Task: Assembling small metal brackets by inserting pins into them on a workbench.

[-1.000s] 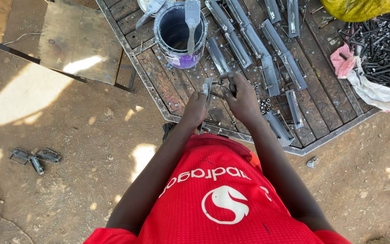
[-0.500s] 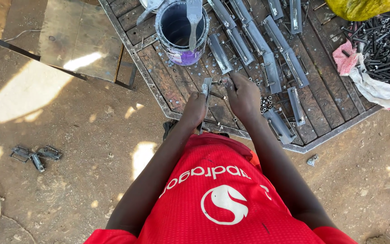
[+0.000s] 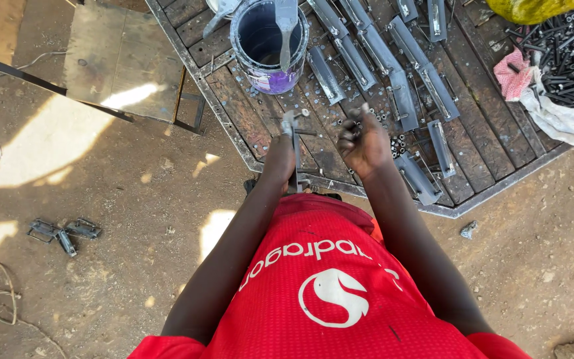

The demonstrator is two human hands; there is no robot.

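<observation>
Head view: left hand [image 3: 279, 156] closed its fingers around an upright grey metal bracket [image 3: 295, 156]; right hand [image 3: 365, 141], just beside it, was curled nearly into a fist, pinching something small that could not be told. Beyond the fingertips stood a paint bucket [image 3: 268, 46] on the wooden pallet [image 3: 479, 133]. Risk, as judged: the pinched piece might slip and vanish among loose bolts [image 3: 398, 144] lying close by.
</observation>
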